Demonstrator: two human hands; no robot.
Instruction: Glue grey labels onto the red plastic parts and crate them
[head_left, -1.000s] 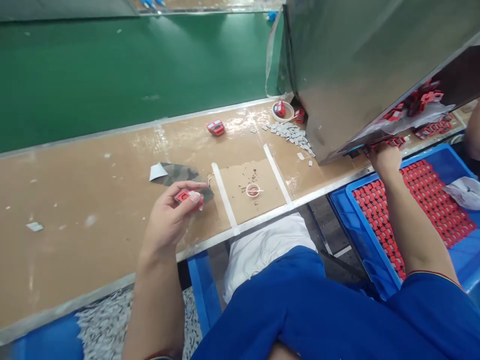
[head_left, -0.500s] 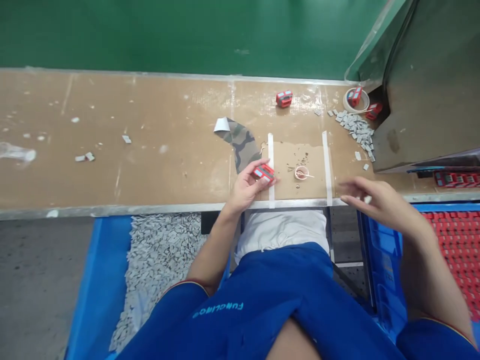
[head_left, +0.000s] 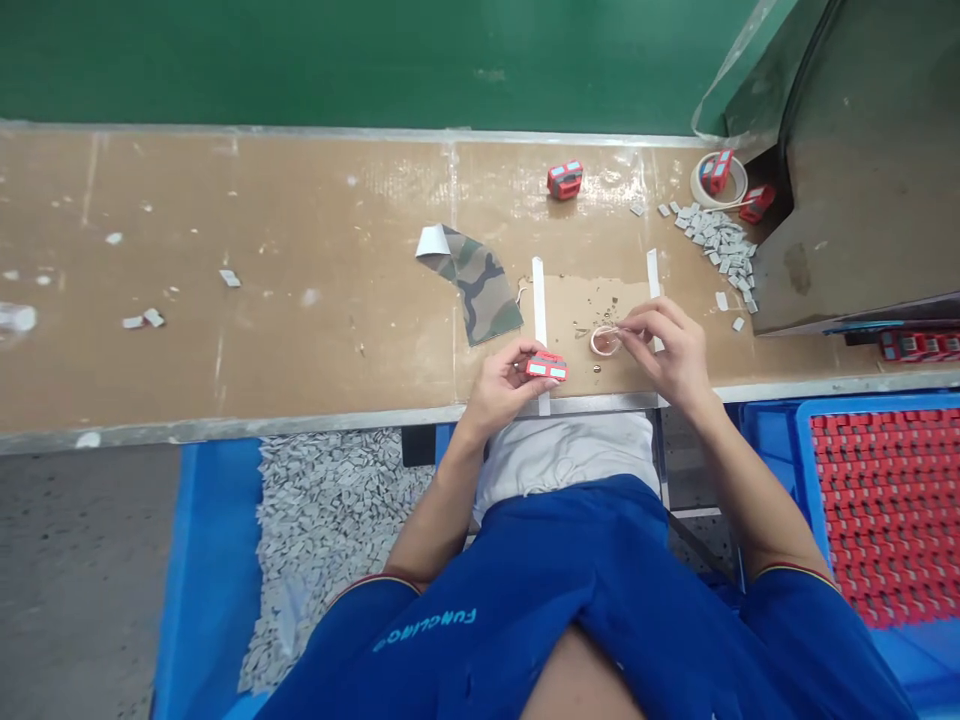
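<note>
My left hand [head_left: 504,388] is closed around a small red toy bus [head_left: 547,368] with pale windows, just above the table's front edge. With thumb and fingertips, my right hand [head_left: 670,350] pinches a thin stick [head_left: 616,332] whose other end is in a small round cup [head_left: 602,341]. What the cup contains is hard to make out. Dark specks lie on the board around the cup, between two white tape strips [head_left: 539,310]. Left of them is a camouflage-patterned piece [head_left: 487,295] with a white folded corner.
Another red toy bus [head_left: 565,180] stands farther back. At right, a tape roll [head_left: 701,180] has toys in and beside it, near a pile of small grey pieces [head_left: 720,245]. Below the table are a bin of grey pieces [head_left: 322,520] and a blue crate [head_left: 814,480] of red parts.
My right hand has come in from the right and taken hold of the stick at the cup. My left hand has turned the toy bus and brought it slightly nearer and rightward.
</note>
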